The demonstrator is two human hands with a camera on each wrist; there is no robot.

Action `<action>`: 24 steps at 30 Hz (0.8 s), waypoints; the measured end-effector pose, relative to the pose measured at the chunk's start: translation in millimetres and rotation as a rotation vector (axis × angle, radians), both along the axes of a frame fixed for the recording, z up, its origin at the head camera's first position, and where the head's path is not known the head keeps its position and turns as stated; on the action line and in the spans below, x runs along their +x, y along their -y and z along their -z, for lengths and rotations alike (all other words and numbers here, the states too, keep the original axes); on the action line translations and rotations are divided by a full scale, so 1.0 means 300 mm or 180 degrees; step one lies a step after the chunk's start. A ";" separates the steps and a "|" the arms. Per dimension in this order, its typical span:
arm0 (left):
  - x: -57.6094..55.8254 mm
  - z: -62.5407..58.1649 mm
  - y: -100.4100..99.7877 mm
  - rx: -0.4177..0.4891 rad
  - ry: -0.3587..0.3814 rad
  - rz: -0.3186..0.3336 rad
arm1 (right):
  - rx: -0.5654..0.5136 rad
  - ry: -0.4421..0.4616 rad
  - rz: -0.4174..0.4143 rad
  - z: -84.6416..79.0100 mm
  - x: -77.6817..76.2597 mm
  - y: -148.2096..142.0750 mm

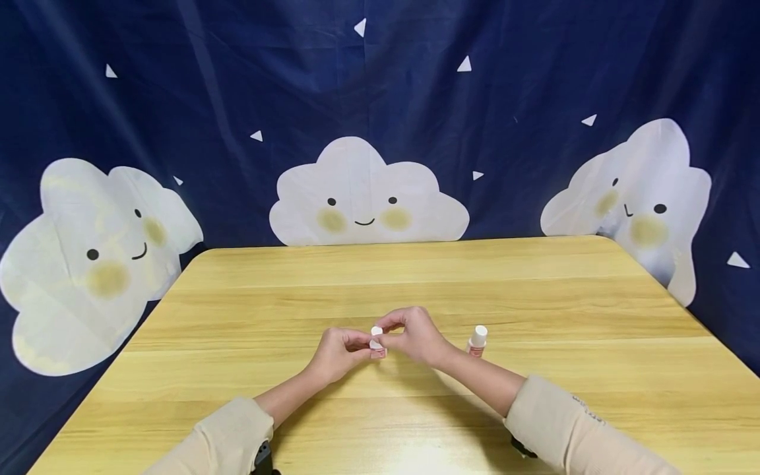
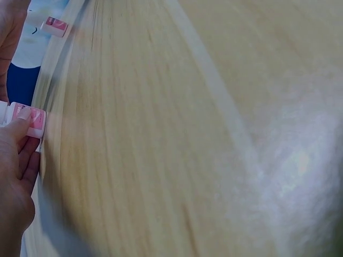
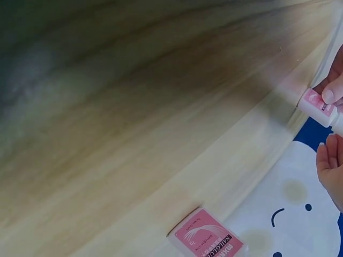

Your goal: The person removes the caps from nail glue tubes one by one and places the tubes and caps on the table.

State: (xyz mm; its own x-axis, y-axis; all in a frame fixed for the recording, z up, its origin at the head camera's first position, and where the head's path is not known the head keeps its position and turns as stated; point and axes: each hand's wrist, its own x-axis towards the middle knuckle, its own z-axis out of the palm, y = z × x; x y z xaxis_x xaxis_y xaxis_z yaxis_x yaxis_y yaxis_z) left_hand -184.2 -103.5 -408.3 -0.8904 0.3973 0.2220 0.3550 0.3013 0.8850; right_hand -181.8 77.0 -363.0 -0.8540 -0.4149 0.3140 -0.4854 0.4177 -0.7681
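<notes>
A small white nail glue bottle point(image 1: 378, 353) with a pink label is near the middle of the wooden table. My left hand point(image 1: 336, 357) grips its body from the left, the thumb lying over the label point(image 2: 36, 119) in the left wrist view. From the other side, my right hand point(image 1: 417, 336) pinches the white cap point(image 1: 377, 330) between thumb and index finger. The bottle stands upright, its base close to the tabletop. To the right of my right hand stands a second nail glue bottle point(image 1: 479, 335), white cap on, partly hidden behind my forearm.
The light wooden table point(image 1: 249, 297) reaches back to a dark blue curtain point(image 1: 237, 79) printed with smiling clouds. In the right wrist view, the second bottle's pink label point(image 3: 206, 234) shows large at the bottom.
</notes>
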 end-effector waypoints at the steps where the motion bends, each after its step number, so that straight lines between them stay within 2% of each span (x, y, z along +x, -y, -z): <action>1: 0.000 -0.001 0.000 0.0005 -0.0001 0.0005 | -0.0015 0.0008 -0.0012 0.001 0.000 0.000; 14: -0.003 0.004 -0.001 -0.0006 0.0026 0.0010 | -0.0402 0.0073 0.0156 0.039 0.001 0.012; 24: -0.007 0.007 0.000 -0.0015 -0.0011 0.0010 | -0.0324 0.0143 0.0236 0.036 0.003 0.010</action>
